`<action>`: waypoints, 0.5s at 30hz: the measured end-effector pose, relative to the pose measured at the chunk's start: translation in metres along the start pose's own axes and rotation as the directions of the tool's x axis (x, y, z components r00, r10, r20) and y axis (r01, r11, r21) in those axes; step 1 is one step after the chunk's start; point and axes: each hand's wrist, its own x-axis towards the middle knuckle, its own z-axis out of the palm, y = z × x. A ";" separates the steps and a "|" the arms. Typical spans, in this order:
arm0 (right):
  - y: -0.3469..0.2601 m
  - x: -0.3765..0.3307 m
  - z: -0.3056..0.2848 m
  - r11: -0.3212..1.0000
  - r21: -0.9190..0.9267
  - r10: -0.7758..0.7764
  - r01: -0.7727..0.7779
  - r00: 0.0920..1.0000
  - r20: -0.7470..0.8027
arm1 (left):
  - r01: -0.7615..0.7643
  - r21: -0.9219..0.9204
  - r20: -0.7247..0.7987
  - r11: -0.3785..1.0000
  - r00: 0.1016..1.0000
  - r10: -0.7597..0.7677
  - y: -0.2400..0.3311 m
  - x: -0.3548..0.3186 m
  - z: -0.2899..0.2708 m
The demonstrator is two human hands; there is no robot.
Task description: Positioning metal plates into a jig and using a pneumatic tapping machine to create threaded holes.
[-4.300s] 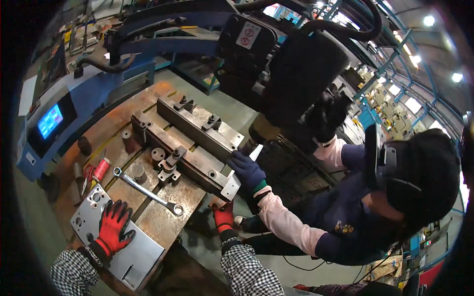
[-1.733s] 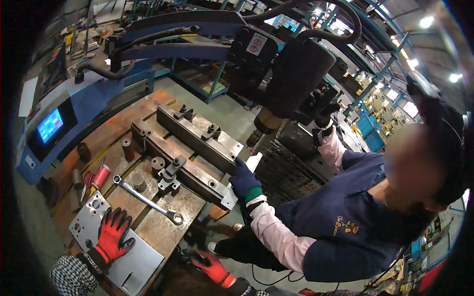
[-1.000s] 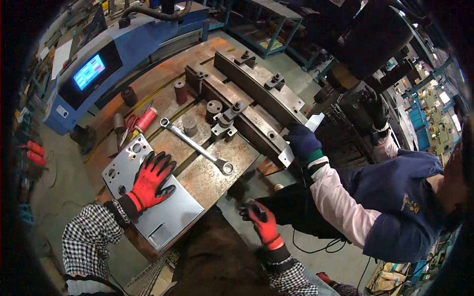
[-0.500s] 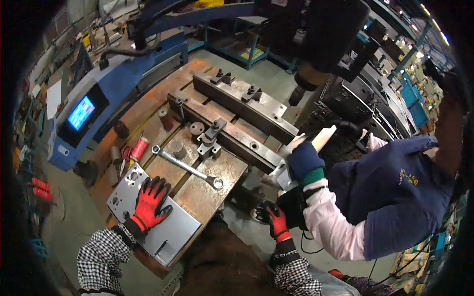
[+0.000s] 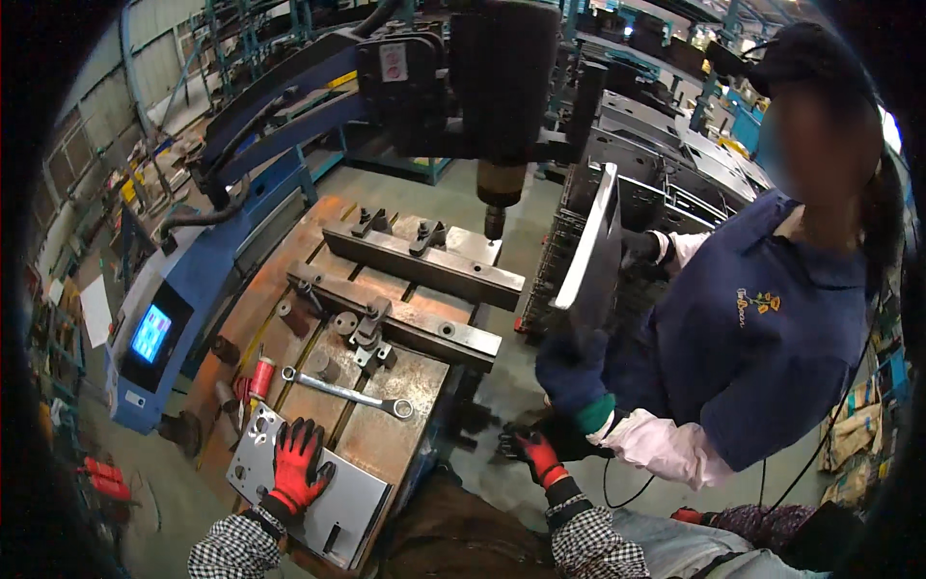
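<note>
Lying along the near edge of the table (image 5: 371, 439), the metal plate (image 5: 357, 492) already bears holes and a slot; whether more is left to cut cannot be told. The left hand (image 5: 299, 468) rests flat on it, fingers spread. The right hand (image 5: 532, 452) hangs off the table, fingers loosely parted, nothing seen in it. Beyond the plate lies a wrench (image 5: 342, 389), then two steel bars (image 5: 424, 338), seemingly already clamped down. The spindle (image 5: 495, 222) hangs well apart from the plate; a co-worker (image 5: 762, 338) holds a panel (image 5: 590, 241).

Metal panel (image 5: 585, 243) lifted off 2 bars (image 5: 424, 269), now steeply tilted beside co-worker (image 5: 752, 338); right hand (image 5: 532, 452) drawn back
</note>
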 end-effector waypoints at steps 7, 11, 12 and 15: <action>-0.002 -0.004 -0.045 0.945 0.327 -0.008 -0.008 0.999 0.047 | -0.008 -0.028 0.001 1.000 1.000 0.008 0.028 0.006 -0.004; -0.046 -0.015 -0.035 0.770 0.635 0.012 -0.059 0.997 0.078 | -0.005 0.002 0.036 1.000 0.999 0.005 0.034 0.005 -0.007; -0.067 -0.017 -0.029 0.719 0.690 0.025 -0.088 0.995 0.102 | 0.005 0.010 0.042 1.000 0.999 -0.005 0.032 -0.001 -0.006; -0.119 -0.030 -0.024 0.722 0.682 0.040 -0.117 0.991 0.128 | 0.005 0.044 0.051 0.999 0.999 -0.007 0.027 -0.002 0.003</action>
